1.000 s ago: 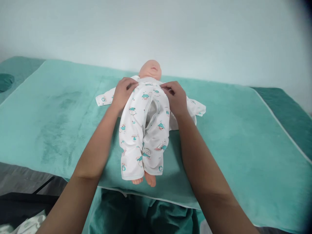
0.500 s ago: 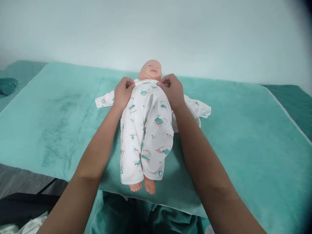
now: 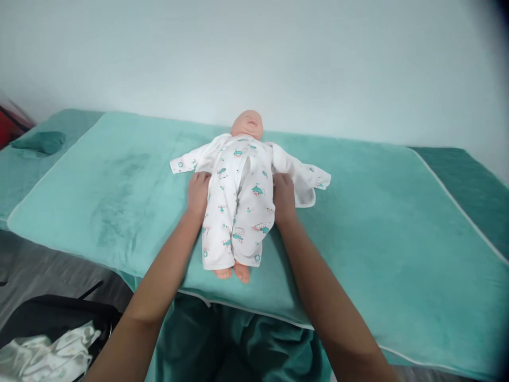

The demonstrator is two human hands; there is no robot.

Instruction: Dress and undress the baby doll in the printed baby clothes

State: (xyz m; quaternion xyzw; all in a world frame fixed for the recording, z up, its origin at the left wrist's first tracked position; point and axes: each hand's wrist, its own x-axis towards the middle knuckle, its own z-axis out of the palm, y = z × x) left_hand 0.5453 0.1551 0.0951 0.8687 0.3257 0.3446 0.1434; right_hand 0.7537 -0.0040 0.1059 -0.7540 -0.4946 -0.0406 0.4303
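A baby doll (image 3: 247, 125) lies on its back, head toward the wall. It has white printed baby trousers (image 3: 254, 212) pulled high over its chest, with a slit at the crotch. Under them is a matching long-sleeved top (image 3: 292, 167), its sleeves spread to both sides. My left hand (image 3: 198, 195) is closed at the left hip, fingers curled against the trousers' side. At the opposite hip, my right hand (image 3: 283, 197) is closed likewise, beside the top's loose flap. Both sets of fingertips are hidden by cloth. Bare doll feet (image 3: 242, 272) stick out of the cuffs.
The doll lies on a green padded bed cover (image 3: 369, 239) with pale piping, against a white wall (image 3: 278, 58). A dark green cushion (image 3: 40, 142) is at the far left. Lower left, printed white cloth (image 3: 59, 353) lies on a black chair (image 3: 59, 307).
Both hands have left the trousers' waistband near the chest and moved down to the doll's hips. The waistband stays up at the chest. The view has shifted, showing more on the left.
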